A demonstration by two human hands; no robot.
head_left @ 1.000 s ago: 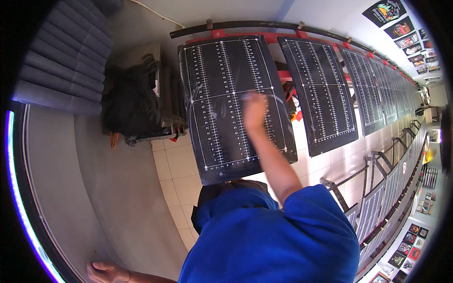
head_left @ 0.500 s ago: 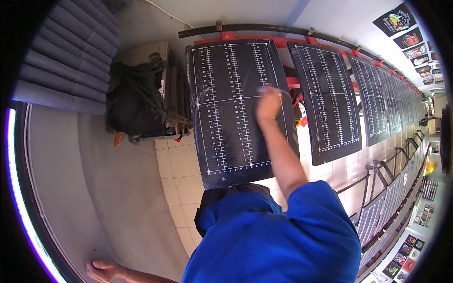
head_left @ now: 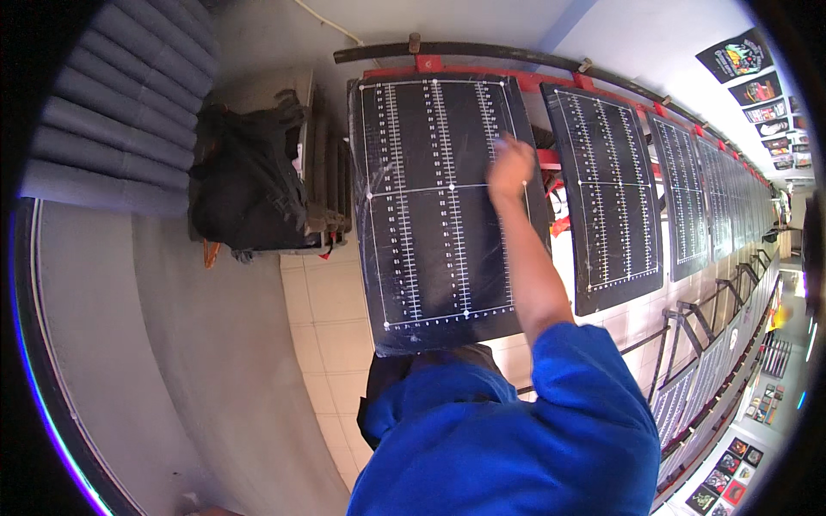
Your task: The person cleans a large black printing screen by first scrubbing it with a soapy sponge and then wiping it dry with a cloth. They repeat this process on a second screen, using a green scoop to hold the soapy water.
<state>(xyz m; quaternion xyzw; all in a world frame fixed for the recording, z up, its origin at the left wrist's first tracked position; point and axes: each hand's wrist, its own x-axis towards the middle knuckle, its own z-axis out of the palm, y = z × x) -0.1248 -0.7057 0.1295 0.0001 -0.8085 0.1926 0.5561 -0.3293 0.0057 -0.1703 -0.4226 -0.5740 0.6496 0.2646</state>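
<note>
My right hand (head_left: 513,168) is over the right side of the nearest black board (head_left: 417,245), close to its right-hand scale. The fingers are curled together, with a pale bluish spot at their tips; what they hold, if anything, is too blurred to name. White grid lines and ruler-like scales mark the board, which lies flat in front of me. Of my left arm only a skin-coloured sliver (head_left: 213,512) shows at the lower edge, so its fingers are hidden.
A second marked black board (head_left: 607,198) stands to the right, with several more in a row along a red frame (head_left: 430,64). At the left a black bag (head_left: 245,176) rests on a cabinet. Tiled floor (head_left: 320,301) and a grey wall flank me; dark metal brackets (head_left: 693,322) stick out at right.
My right hand has shifted slightly right and up over the board. My left hand, visible at lower left before, has dropped almost wholly out of view. The whole view has shifted a little.
</note>
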